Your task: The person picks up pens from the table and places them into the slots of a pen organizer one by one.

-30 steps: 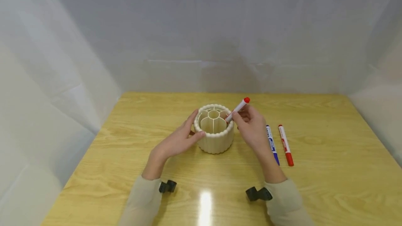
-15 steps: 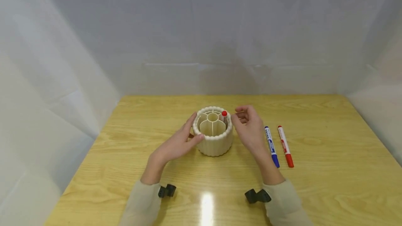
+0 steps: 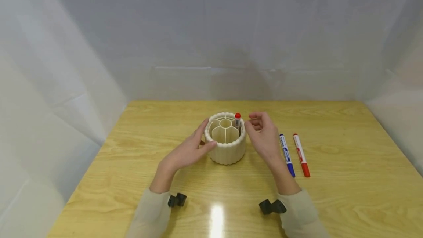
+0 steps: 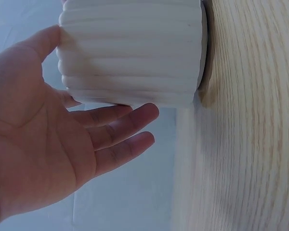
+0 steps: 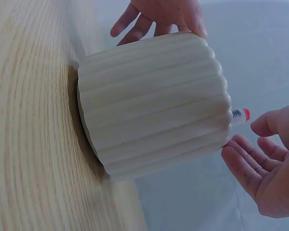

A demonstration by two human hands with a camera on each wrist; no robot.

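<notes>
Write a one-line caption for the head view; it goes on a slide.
Left hand steadies a ribbed holder containing a red marker; right hand open beside it.

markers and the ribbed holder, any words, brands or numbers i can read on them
Blue-capped white marker lying on the wooden table: dark print along its barrel, too small to read.
Red-capped white marker beside it: red print, too small to read.
Red-tipped marker standing in the holder: small label, blurred.
Cream ribbed round holder: no text.

The left hand (image 3: 185,152) sits just left of the middle of the head view, fingers straight. The right hand (image 3: 264,137) is just right of the middle, fingers loosely bent, holding nothing.
</notes>
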